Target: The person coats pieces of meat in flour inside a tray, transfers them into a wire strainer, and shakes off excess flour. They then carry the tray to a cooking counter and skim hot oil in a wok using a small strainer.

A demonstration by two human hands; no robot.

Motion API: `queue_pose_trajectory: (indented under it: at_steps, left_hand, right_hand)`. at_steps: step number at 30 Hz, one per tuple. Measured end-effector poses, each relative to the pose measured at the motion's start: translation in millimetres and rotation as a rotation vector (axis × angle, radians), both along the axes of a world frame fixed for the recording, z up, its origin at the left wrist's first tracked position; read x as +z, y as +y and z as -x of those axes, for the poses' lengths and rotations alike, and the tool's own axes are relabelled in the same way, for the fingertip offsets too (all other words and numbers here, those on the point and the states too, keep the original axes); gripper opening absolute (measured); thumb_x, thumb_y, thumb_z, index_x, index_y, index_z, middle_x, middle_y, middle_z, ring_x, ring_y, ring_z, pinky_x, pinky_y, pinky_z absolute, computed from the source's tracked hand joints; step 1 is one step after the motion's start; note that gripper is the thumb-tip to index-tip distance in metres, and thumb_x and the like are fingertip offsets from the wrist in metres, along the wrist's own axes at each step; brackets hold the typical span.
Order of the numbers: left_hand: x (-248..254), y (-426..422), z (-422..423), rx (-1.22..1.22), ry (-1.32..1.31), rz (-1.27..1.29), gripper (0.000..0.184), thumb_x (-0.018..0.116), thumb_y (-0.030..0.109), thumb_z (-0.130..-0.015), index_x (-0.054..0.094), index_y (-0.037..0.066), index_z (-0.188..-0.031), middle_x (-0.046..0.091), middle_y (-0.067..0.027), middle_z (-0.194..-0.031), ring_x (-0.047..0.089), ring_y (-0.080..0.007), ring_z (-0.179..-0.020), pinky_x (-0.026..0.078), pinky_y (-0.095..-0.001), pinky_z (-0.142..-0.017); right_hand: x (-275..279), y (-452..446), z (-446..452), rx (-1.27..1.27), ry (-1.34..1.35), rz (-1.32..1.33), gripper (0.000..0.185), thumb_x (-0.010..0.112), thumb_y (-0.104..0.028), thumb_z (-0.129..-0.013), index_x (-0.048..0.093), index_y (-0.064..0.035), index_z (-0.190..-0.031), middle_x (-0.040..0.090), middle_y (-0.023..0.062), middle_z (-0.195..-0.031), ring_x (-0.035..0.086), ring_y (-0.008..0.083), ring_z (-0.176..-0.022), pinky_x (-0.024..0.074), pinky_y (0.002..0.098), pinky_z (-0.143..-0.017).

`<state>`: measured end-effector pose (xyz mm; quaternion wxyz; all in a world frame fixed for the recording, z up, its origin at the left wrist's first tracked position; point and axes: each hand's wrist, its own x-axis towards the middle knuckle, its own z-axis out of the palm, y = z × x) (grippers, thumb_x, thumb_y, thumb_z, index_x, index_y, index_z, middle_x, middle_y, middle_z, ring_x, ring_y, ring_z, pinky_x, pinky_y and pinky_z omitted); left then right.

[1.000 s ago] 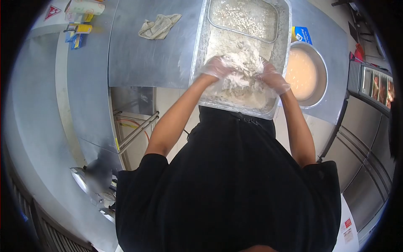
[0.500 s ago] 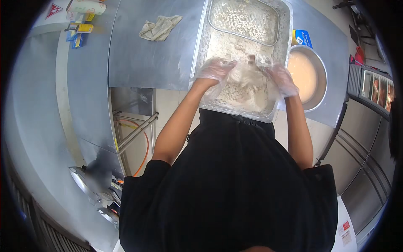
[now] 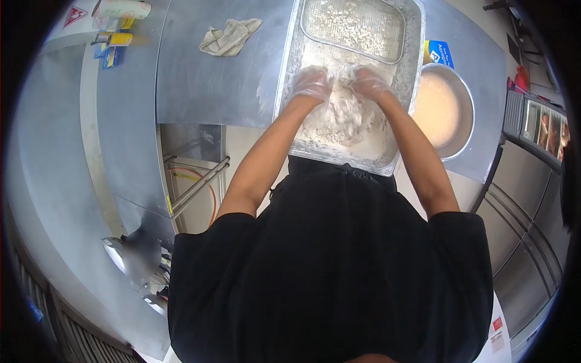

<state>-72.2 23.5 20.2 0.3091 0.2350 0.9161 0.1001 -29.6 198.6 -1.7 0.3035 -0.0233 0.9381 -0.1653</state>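
Note:
A deep metal tray [image 3: 287, 66] holds pale flour [image 3: 330, 57] with floury lumps [image 3: 346, 121] in it, blurred by motion between my forearms. Inside the tray, my left hand [image 3: 313, 83] in a clear plastic glove presses into the flour on the left. My right hand [image 3: 370, 81], gloved the same way, is a short way to its right, also down in the flour. The fingers of both hands are hidden or smeared, so what they hold does not show. Just beyond them, a wire mesh basket [image 3: 357, 30] with crumbs lies at the tray's far end.
Right of the tray stands a round metal bowl [image 3: 466, 115] of pale orange liquid [image 3: 437, 109], with a blue and yellow packet [image 3: 439, 53] behind it. A crumpled cloth [image 3: 231, 37] lies left on the steel table [image 3: 212, 91]. Yellow and blue items [image 3: 115, 45] sit far left.
Both hands have moved closer together and lower into the flour; the right came in from the tray's right edge. The floury lumps have shifted toward me.

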Motion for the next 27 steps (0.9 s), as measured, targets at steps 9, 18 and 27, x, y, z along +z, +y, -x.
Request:
queue_pose_trajectory:
  at_steps: [9, 18, 27]
  left_hand:
    - [-40.0, -21.2, -36.5, 0.083, -0.377, 0.020, 0.065, 0.041, 0.052, -0.087, 0.038, 0.010, -0.136, 0.041, -0.0232, -0.133, 0.038, -0.0341, -0.126, 0.031, -0.0379, -0.103]
    - [-25.7, -18.9, -55.8, 0.493, -0.875, -0.427, 0.071, 0.046, 0.043, -0.090, 0.012, 0.010, -0.144, 0.027, -0.0213, -0.142, 0.029, -0.0278, -0.131, 0.031, -0.0368, -0.104]
    - [59.4, -34.8, -15.7, 0.207, -0.683, -0.630, 0.066, 0.055, 0.050, -0.084, 0.043, 0.006, -0.131, 0.058, -0.0188, -0.116, 0.057, -0.0241, -0.104, 0.044, -0.0321, -0.088]
  right_hand:
    - [-67.9, 13.1, -90.7, 0.376, -0.241, -0.035, 0.040, 0.046, -0.021, -0.086, 0.049, -0.0077, -0.124, 0.059, 0.0166, -0.111, 0.055, 0.0261, -0.104, 0.0434, 0.0345, -0.089]
    - [-77.2, -15.4, -127.9, -1.145, -0.087, 0.709, 0.049, 0.045, -0.041, -0.092, 0.055, 0.0021, -0.113, 0.058, 0.0136, -0.114, 0.052, 0.0225, -0.107, 0.0401, 0.0308, -0.090]
    - [35.8, 49.5, -85.0, -0.789, -0.062, 0.535, 0.046, 0.055, -0.036, -0.085, 0.056, -0.0005, -0.114, 0.054, 0.0188, -0.119, 0.054, 0.0294, -0.103, 0.0400, 0.0350, -0.092]
